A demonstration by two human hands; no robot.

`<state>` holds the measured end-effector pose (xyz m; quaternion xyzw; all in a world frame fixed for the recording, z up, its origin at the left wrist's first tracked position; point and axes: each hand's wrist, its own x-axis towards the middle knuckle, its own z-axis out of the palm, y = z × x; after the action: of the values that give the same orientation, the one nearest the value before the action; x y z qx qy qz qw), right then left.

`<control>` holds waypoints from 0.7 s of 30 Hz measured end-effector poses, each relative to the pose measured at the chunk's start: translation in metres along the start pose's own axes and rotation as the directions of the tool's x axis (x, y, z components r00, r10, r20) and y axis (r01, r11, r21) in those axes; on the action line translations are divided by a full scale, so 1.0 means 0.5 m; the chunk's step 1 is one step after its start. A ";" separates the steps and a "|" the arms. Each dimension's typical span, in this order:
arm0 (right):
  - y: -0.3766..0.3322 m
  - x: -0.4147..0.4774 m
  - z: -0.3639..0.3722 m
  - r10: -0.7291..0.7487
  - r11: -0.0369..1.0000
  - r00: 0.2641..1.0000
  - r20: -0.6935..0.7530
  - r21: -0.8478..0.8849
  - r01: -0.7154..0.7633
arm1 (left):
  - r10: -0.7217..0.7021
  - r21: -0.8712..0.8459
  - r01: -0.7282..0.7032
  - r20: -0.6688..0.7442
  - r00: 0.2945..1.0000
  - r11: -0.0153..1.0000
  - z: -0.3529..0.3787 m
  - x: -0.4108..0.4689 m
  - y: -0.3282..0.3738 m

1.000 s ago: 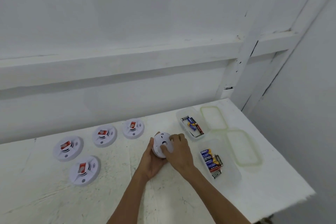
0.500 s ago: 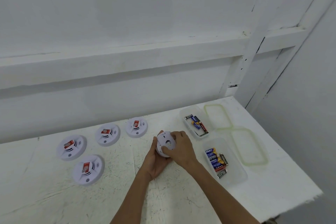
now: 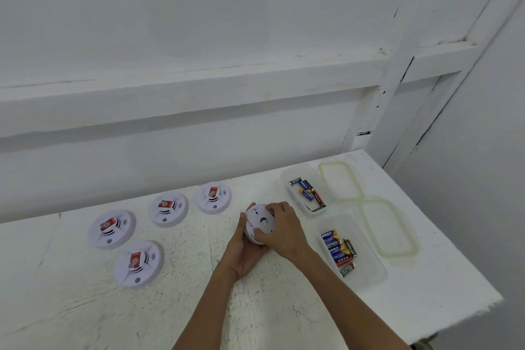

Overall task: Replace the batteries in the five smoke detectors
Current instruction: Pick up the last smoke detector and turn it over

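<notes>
— What are the hands doing?
— The left hand point(image 3: 241, 253) cups the smoke detector point(image 3: 260, 226) from below. The right hand point(image 3: 284, 231) grips its upturned back, over the table point(image 3: 255, 307).
— Around them?
— Four more detectors point(image 3: 138, 263) lie to the left, and two tubs point(image 3: 366, 273) of batteries point(image 3: 336, 247) sit to the right.

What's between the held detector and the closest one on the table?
Head view: only bare white tabletop between the held round white smoke detector and that red-labelled one.
</notes>
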<state>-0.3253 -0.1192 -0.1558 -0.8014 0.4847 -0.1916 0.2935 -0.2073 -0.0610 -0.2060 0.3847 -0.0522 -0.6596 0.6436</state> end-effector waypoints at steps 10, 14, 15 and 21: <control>-0.006 -0.023 0.001 0.076 0.990 0.990 -0.120 0.127 -0.060 | -0.089 -0.058 0.091 0.034 0.995 0.994 0.003 0.000 -0.001; -0.003 -0.034 -0.009 0.160 0.971 0.970 -0.183 0.206 -0.121 | -0.117 -0.137 0.121 0.036 0.993 0.983 -0.005 0.013 0.003; 0.000 -0.038 -0.009 0.180 0.967 0.961 -0.211 0.218 -0.134 | -0.127 -0.164 0.131 0.039 0.991 0.978 -0.010 0.014 0.004; 0.035 -0.061 0.022 0.213 0.977 0.931 -0.297 0.044 -0.209 | 0.050 -0.153 -0.028 0.139 0.989 0.988 -0.022 0.010 0.000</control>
<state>-0.3443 -0.0952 -0.1761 -0.7045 0.6059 -0.2812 0.2398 -0.2004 -0.0605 -0.2159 0.2858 -0.0557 -0.6748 0.6781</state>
